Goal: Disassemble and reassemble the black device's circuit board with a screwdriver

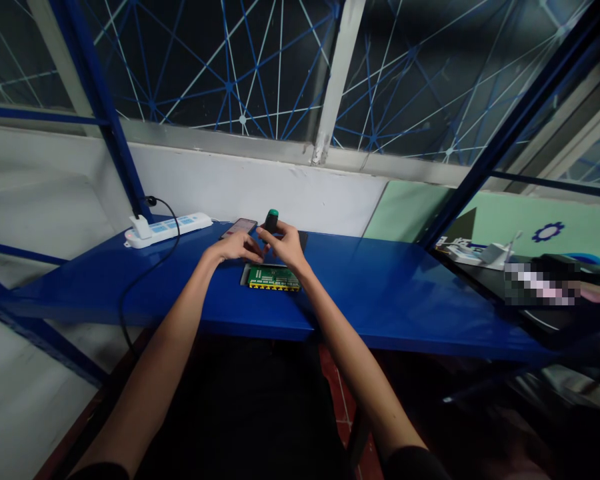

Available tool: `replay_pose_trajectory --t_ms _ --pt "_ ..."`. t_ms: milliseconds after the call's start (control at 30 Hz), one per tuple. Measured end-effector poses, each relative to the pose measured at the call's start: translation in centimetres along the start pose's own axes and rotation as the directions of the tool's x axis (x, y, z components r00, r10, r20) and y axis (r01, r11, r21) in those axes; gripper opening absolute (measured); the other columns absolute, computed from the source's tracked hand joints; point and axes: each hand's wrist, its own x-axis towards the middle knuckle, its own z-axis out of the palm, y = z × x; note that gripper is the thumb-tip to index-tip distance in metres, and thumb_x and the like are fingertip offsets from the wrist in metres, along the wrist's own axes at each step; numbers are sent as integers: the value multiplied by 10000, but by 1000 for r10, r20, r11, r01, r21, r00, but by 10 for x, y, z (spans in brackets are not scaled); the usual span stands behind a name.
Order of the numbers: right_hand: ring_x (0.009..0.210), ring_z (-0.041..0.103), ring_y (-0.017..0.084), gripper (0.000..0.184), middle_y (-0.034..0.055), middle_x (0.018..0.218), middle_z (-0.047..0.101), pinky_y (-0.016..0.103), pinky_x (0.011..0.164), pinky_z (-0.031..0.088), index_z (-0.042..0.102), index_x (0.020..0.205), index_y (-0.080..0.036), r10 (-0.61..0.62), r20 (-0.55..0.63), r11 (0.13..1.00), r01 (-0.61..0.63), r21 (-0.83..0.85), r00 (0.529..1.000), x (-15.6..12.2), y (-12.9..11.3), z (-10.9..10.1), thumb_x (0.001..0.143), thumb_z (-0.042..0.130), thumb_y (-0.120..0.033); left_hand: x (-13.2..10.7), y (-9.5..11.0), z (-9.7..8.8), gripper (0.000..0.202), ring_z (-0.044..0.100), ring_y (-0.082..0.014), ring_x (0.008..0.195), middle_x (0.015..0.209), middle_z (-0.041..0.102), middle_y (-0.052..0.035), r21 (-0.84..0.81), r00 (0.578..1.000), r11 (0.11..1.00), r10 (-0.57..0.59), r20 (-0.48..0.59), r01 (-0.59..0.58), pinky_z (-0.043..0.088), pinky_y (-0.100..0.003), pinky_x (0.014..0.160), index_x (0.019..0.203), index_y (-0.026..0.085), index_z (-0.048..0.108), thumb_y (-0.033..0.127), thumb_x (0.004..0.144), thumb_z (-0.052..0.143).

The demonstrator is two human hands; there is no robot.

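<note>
R hand (287, 247) clamped on screwdriver (271, 223) handle nr PCB (274, 277) on blue table (380, 287), L hand (236, 247) grip can't tell; PCB prob light, stiff, fragile, best held by edges.

There are two hands, one left hand (236, 247) and one right hand (287, 245), plus what is probably one screwdriver (271, 221), its lower end being hidden, one circuit board (274, 277), one phone (240, 228), one power strip (173, 229), one plug (141, 227) and one table (380, 287).
</note>
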Motion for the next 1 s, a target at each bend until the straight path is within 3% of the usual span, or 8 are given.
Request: replay_pose_trajectory --t_ms 300,600,1000 --pt "499 584 110 442 70 863 691 233 395 421 651 923 -167 22 44 1000 -23 13 999 -2 0 0 783 654 -587 2 1 1 189 637 -185 707 737 738 -65 2 1000 1000 1 -7 -1 469 -282 693 708 137 759 277 597 818" --pt "490 576 100 467 66 848 689 243 437 448 643 964 -165 34 35 999 -34 19 999 -2 -1 0 791 642 -598 4 -3 2 229 650 -200 729 756 739 -93 17 1000 1000 0 1 0 466 -292 681 731 112 743 288 607 823" --pt "482 581 106 442 55 825 685 253 443 449 633 939 -176 18 33 1000 -19 5 999 -3 -4 -1 808 619 -598 3 -1 3 209 650 -169 675 718 735 -62 -51 1000 998 25 15 -24 488 -280 669 720 133 735 290 614 825"
